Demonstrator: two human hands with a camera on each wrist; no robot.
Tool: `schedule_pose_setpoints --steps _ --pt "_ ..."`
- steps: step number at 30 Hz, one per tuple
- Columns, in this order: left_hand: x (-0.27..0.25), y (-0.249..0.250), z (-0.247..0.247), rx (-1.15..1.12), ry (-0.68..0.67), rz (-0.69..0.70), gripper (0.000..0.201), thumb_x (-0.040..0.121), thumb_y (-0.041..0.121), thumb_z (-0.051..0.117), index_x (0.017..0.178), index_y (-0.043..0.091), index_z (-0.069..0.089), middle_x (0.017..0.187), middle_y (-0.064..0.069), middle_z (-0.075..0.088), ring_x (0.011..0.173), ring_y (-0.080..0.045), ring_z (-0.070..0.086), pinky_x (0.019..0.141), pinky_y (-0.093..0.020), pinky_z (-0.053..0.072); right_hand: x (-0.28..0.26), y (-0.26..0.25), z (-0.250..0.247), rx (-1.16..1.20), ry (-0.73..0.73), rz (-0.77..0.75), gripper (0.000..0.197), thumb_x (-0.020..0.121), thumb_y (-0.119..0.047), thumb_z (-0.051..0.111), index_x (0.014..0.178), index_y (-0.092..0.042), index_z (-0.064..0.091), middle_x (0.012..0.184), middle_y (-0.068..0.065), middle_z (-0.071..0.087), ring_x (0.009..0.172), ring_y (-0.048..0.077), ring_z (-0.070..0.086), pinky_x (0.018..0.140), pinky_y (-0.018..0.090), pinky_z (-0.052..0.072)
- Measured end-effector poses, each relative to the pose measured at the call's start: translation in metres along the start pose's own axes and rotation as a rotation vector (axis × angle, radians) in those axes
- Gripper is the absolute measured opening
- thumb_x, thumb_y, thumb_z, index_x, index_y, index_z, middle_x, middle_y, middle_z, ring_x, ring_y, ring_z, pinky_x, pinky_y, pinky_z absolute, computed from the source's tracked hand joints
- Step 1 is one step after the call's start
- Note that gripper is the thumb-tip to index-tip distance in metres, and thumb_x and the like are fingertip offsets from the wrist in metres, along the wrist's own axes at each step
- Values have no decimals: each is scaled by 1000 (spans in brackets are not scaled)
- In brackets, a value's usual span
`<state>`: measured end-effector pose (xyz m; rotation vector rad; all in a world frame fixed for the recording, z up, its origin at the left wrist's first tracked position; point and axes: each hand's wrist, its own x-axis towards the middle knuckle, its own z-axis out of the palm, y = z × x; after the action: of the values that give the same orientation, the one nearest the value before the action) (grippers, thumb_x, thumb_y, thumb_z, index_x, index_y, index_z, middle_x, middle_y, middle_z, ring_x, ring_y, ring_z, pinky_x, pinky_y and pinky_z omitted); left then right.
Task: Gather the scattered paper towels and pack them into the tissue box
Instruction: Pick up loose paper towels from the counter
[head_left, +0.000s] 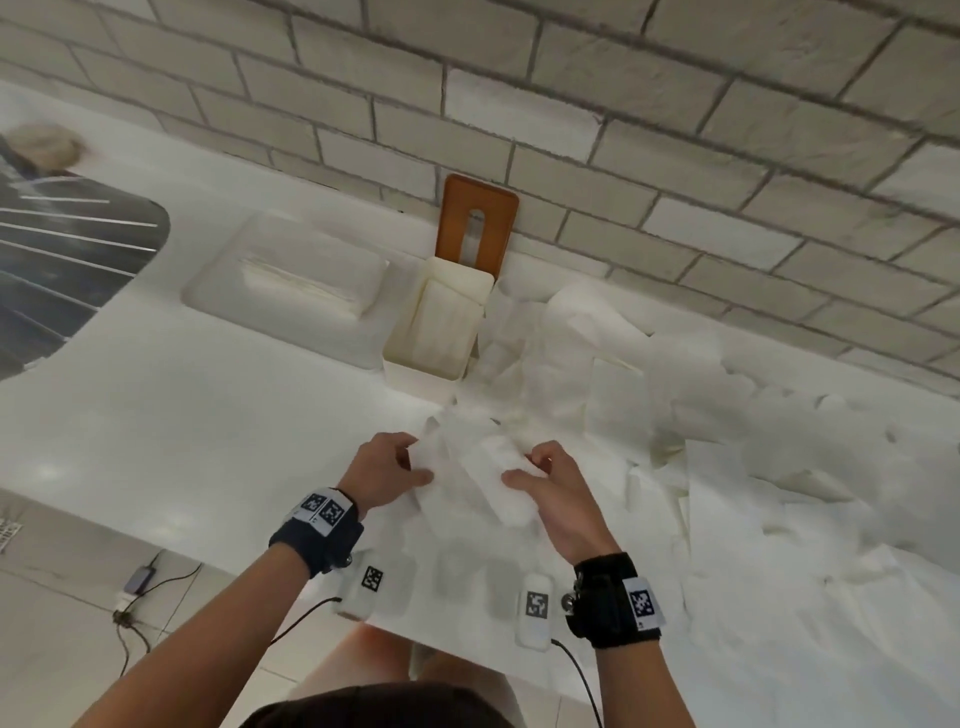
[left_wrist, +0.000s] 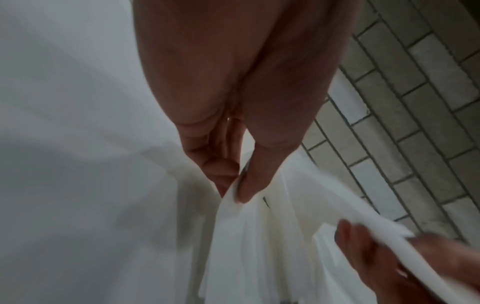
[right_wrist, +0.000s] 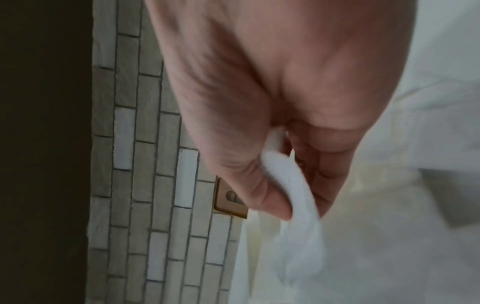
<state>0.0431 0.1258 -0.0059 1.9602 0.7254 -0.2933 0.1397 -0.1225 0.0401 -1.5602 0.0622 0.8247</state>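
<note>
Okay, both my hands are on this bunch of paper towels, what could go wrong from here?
Two risks, I think. The left hand and right hand pinch the bunch of paper towels only at its edges, so loose sheets may slip out or tear. The tissue box is narrow and already holds towels, so an untidy bunch could jam at its opening or tip it over.

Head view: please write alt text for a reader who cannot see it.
Both hands, left hand and right hand, pinch a bunch of paper towels above a white counter. Beyond stands an open tissue box; more towels lie scattered right.
</note>
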Motion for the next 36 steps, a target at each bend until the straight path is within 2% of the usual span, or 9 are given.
schedule_pose_setpoints --steps 4,9,14,16,19,24,27,31,36 --pt "2 -5 -4 -76 -56 30 24 84 24 88 105 26 76 93 5 78 91 -20 74 92 -44 61 -1 9 11 -107 -18 59 70 82 -23 95 131 -38 46 119 16 76 106 32 77 79 44 66" --pt "2 -13 -10 -396 41 16 21 85 20 78 93 26 59 94 -24 76 75 -30 68 79 -64 59 14 14 31 -289 -12 -76 25 92 -11 82 104 -33 78 112 0 75 106 26 69 88 33 55" --pt "-1 -39 -36 -155 210 -7 51 85 21 87 119 27 51 89 -15 66 82 -36 65 76 -45 57 -14 24 19 -366 -102 -57 40 96 2 69 115 -31 82 126 -8 77 116 23 73 104 45 60" --pt "-5 -46 -40 54 325 69 58 82 24 90 127 21 53 107 -8 57 97 -33 56 86 -39 47 -22 30 16 -435 -61 -103 38 95 -4 74 116 -36 80 125 -14 76 115 17 72 103 47 60" --pt "-5 -42 -36 217 457 264 37 89 26 83 120 14 65 121 -9 53 112 -33 50 98 -44 50 -30 27 18 -486 0 -169 35 94 -10 79 114 -39 79 122 -19 76 109 12 73 99 46 62" --pt "23 3 -14 306 206 93 56 102 57 58 125 7 62 127 -11 55 124 -32 49 104 -46 48 -42 -2 25 -546 108 -312 22 98 -22 80 107 -42 80 117 -24 77 102 4 73 92 29 59" --pt "41 20 -1 292 133 29 48 101 50 63 124 7 60 129 -13 55 126 -34 50 109 -44 44 -51 -23 29 -428 104 -371 18 101 -19 76 111 -33 82 112 -17 80 88 5 73 81 15 54" --pt "44 23 3 114 188 37 14 98 26 71 99 12 66 106 -8 71 110 -31 66 92 -38 53 -54 -31 26 -560 180 -383 39 97 -16 79 123 -46 73 116 -21 75 83 10 70 77 26 58" --pt "48 14 7 140 192 40 59 91 41 79 132 10 51 129 -8 50 119 -28 50 101 -46 49 -72 -66 35 -301 3 -366 52 96 -2 79 135 -35 69 137 -16 70 108 19 76 94 29 61"
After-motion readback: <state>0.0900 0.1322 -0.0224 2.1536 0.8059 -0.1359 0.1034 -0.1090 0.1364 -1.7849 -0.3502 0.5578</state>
